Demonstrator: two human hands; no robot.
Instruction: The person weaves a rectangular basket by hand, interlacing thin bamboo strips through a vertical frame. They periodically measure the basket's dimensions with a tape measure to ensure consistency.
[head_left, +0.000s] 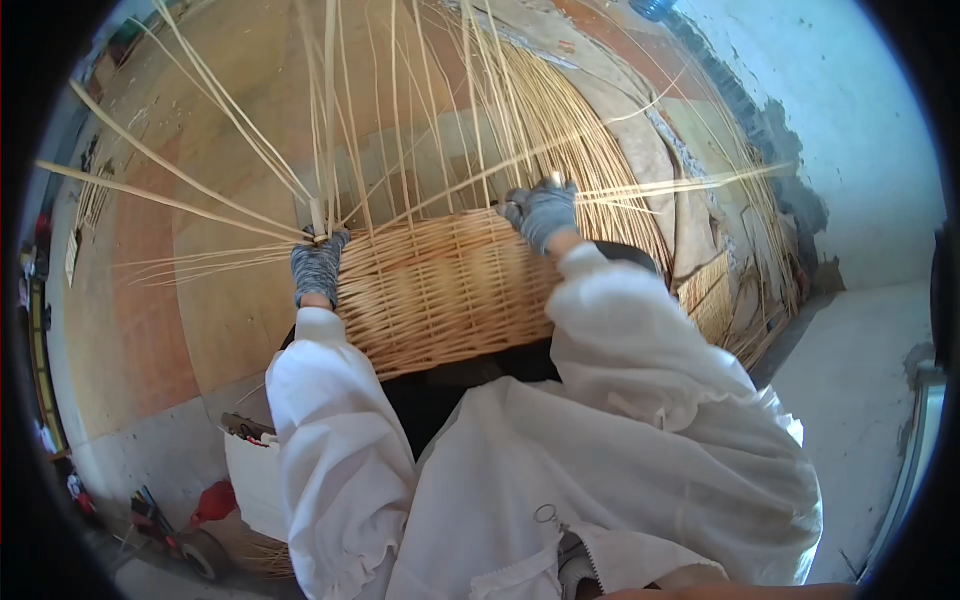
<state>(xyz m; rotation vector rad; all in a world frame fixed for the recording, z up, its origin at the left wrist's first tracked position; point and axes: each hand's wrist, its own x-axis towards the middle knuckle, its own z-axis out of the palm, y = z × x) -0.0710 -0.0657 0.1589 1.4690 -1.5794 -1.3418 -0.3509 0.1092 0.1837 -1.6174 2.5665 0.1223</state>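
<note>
A half-woven wicker basket [445, 295] rests across my lap, its woven wall facing me. Long pale stakes rise from its far edge and fan outward. My left hand [319, 268], in a grey knit glove with bare fingertips, is closed around the basket's left corner beside a thick upright stake [318, 215]. At the right end of the same edge, my right hand [545, 212], gloved alike, grips the rim with bent fingers. Loose rod ends [690, 188] stick out to the right past that hand. What lies under the fingers is hidden.
A large bundle of thin rods [590, 130] lies beyond the basket at right, beside a crumpled brown cloth [640, 150]. The pale wall [850, 150] stands on the right. At lower left are a red object [214, 502] and a small wheel [203, 555].
</note>
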